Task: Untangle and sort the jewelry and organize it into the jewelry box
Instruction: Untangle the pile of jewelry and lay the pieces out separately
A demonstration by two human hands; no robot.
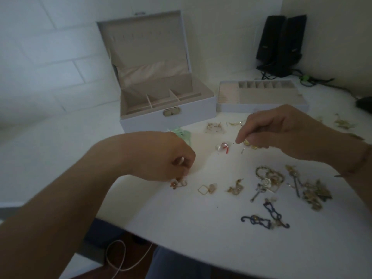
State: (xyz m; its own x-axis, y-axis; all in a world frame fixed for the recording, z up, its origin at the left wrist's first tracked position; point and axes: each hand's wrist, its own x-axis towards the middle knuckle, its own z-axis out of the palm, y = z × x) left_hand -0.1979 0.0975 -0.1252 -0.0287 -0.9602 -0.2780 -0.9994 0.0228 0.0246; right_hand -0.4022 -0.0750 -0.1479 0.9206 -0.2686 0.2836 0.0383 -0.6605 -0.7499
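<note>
The white table (201, 228) carries everything. At its back stands the jewelry box (167, 109), lid up and compartments bare, with its lift-out tray (261, 97) just beside it. Loose pieces lie scattered nearer the person — a gold cluster (314, 194), two dark blue earrings (267, 216), a square-hoop earring (205, 189).

The left hand (171, 158) pinches a small orange-and-gold piece (178, 183) against the table; the right hand (267, 129), well apart from it, curls round something gold (249, 144).

Done well, I judge, each piece is lifted singly, matched with its twin, then carried to one compartment.

Blur hides clasps and hooks, and the right hand's piece is mostly covered — what it is, I cannot tell.
</note>
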